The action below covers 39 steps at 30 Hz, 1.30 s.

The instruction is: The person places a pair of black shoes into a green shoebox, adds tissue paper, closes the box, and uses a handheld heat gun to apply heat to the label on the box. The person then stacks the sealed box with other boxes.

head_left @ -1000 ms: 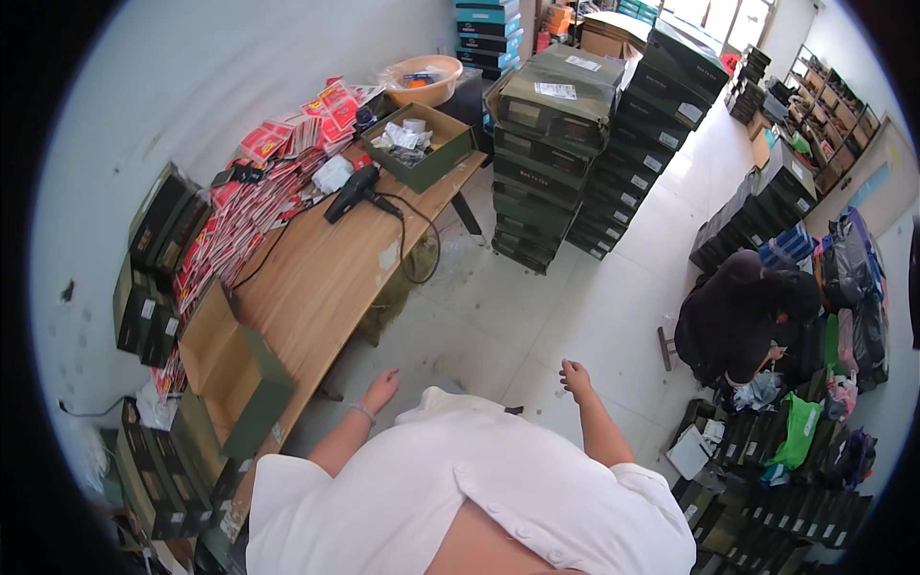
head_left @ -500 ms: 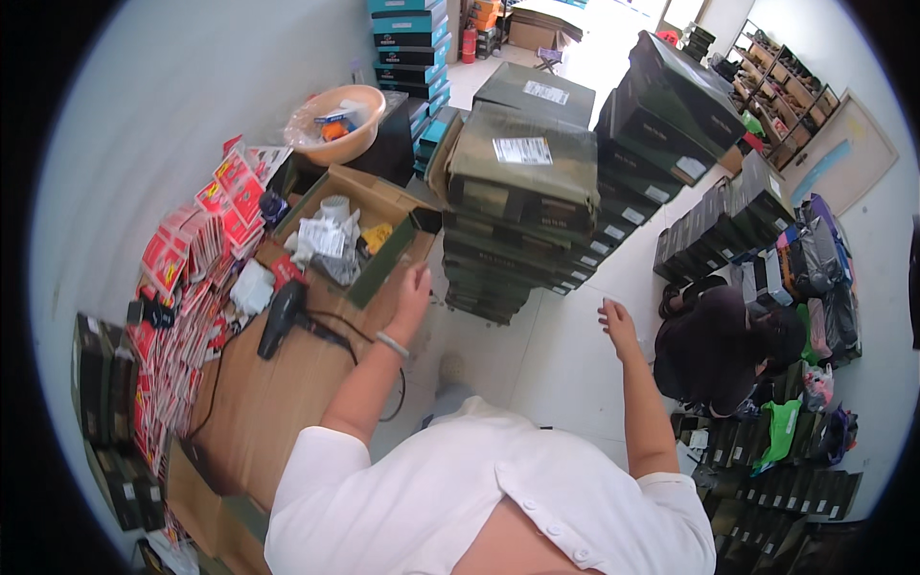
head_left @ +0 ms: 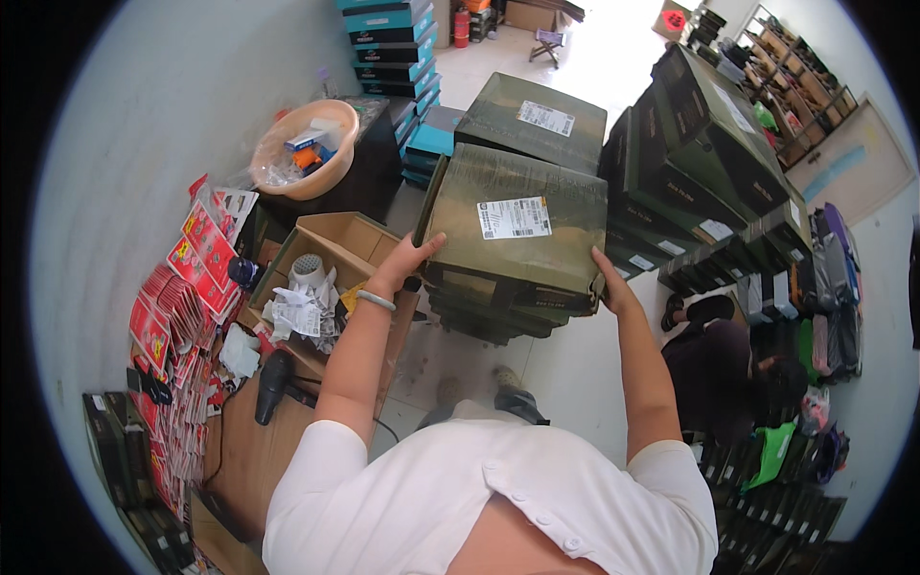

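Observation:
A dark green camouflage cardboard box [head_left: 517, 264] with a white label [head_left: 515, 218] on its lid tops the stack in front of me. My left hand [head_left: 410, 261] grips its left side near the front corner, thumb over the lid's edge. At the right front corner my right hand [head_left: 613, 285] presses on the box's side, its fingers partly hidden behind the edge. Several like boxes are piled beneath it. Whether it is lifted off them I cannot tell.
Left, a wooden table [head_left: 244, 479] holds a hair dryer [head_left: 276, 387] and an open box [head_left: 350, 235] of crumpled paper. Red-and-white cards [head_left: 187, 316] line the wall. More green boxes [head_left: 704, 144] stand right. A person in dark clothes [head_left: 709, 369] crouches at the right.
Both hands, free of the boxes before, have moved onto the two sides of the top box. My view has shifted closer to the stack, and a second foot shows below.

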Each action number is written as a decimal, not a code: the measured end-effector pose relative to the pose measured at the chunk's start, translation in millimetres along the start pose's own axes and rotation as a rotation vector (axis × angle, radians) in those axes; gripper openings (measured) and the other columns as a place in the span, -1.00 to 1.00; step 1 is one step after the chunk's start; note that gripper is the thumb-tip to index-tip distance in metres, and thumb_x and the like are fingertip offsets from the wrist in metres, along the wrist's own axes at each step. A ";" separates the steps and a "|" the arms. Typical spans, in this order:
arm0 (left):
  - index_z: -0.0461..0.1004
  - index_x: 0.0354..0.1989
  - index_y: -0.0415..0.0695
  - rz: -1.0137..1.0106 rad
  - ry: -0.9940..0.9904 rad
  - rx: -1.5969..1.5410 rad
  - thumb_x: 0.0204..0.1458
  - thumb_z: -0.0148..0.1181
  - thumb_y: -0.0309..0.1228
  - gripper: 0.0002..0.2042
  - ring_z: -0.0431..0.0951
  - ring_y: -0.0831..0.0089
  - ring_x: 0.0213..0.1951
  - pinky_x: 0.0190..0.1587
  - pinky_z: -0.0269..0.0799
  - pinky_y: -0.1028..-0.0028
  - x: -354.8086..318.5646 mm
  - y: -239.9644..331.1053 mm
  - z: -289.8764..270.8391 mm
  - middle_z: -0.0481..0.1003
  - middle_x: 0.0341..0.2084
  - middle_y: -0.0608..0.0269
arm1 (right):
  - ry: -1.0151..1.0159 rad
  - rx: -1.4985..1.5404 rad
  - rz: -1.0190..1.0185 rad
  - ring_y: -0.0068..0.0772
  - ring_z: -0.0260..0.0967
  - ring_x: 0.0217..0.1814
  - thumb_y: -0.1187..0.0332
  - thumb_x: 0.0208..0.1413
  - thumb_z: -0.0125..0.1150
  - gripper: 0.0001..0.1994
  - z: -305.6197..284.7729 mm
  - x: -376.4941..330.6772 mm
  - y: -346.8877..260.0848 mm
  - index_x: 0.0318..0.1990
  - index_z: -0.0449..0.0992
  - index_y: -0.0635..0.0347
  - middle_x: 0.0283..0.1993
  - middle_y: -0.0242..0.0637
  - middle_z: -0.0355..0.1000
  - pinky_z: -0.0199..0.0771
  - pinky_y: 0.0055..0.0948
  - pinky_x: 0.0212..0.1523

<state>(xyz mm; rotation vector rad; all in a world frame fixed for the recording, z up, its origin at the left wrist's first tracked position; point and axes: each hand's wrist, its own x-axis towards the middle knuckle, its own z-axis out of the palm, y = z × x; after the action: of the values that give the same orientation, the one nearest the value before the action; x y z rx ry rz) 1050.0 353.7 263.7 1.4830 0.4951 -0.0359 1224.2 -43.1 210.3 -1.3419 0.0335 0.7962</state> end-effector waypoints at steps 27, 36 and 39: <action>0.15 0.37 -0.16 -0.032 1.107 -0.500 0.16 0.19 -0.02 -0.30 0.43 0.45 0.10 0.03 0.43 0.44 -478.0 -211.6 49.5 0.41 0.14 0.19 | -0.770 -0.368 0.248 -0.13 0.20 0.30 0.28 0.07 0.31 -0.11 265.2 -137.4 107.0 0.48 -0.14 0.01 0.34 -0.07 0.14 0.29 -0.19 0.24; 0.17 0.32 -0.14 -0.138 1.535 -0.914 0.13 0.21 0.00 -0.31 0.52 0.31 0.02 -0.07 0.52 0.31 -686.9 -339.0 70.2 0.42 0.11 0.14 | -1.252 -0.790 0.582 -0.19 0.27 0.26 0.12 0.04 0.34 -0.19 489.3 -240.4 310.4 0.37 0.09 0.29 0.26 -0.08 0.28 0.35 -0.28 0.18; 0.03 0.37 -0.12 -0.055 1.610 -0.997 0.13 0.21 -0.01 -0.25 0.48 0.24 0.06 -0.01 0.49 0.24 -699.8 -392.6 77.2 0.37 0.15 0.09 | -1.179 -0.914 0.745 -0.25 0.43 0.08 0.04 0.06 0.32 -0.40 546.5 -252.6 354.0 0.18 0.41 0.23 0.09 -0.21 0.49 0.39 -0.25 0.14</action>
<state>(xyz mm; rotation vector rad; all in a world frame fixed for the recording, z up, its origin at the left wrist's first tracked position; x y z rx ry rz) 317.0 45.6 131.5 0.2202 1.5235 1.2580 624.2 312.2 171.3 -1.4662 -0.8978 2.3336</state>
